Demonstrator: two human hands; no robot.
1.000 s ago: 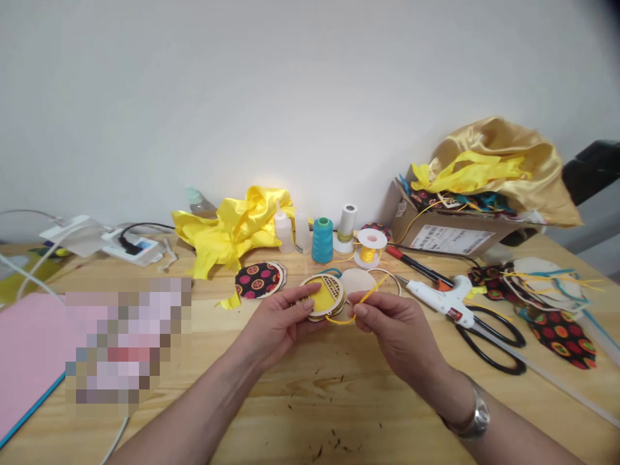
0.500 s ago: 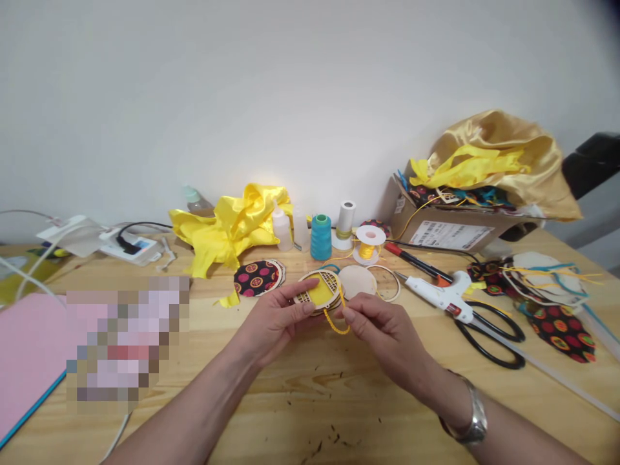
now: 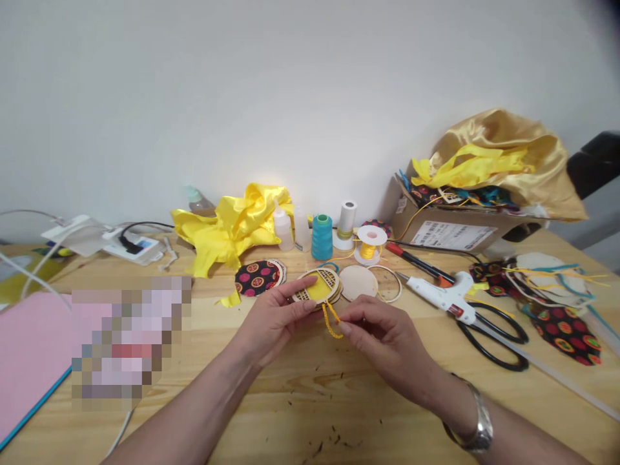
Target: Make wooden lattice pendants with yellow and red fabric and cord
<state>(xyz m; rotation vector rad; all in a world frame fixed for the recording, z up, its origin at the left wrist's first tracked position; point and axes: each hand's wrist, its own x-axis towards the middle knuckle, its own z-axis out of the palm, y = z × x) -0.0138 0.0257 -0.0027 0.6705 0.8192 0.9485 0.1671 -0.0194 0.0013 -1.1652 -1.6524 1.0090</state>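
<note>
Between the thumb and fingers of my left hand [image 3: 274, 320] is a round wooden ornament [image 3: 318, 284] with cut-out lattice parts and a yellow middle. From its lower right edge hangs a loop of yellow braided cord [image 3: 330, 326]. My right hand [image 3: 382, 329], a silver cuff on its wrist, pinches that cord just to the right of the ornament. Behind the hands lie a pale wooden disc [image 3: 359, 282] and a thin wooden ring [image 3: 392, 284]. A dark patterned fabric disc [image 3: 256, 278] is left of the ornament.
A white glue gun [image 3: 440, 297] lies over black-handled scissors [image 3: 504, 355] on the right. Behind stand a teal thread cone [image 3: 322, 239], a yellow cord spool [image 3: 371, 248], a glue bottle [image 3: 283, 229] and yellow satin [image 3: 232, 226]. A cardboard box [image 3: 411, 223] holds fabrics.
My right hand has moved slightly down and left with the cord, whose loop now hangs narrower below the ornament. My left hand has turned the ornament a little.
</note>
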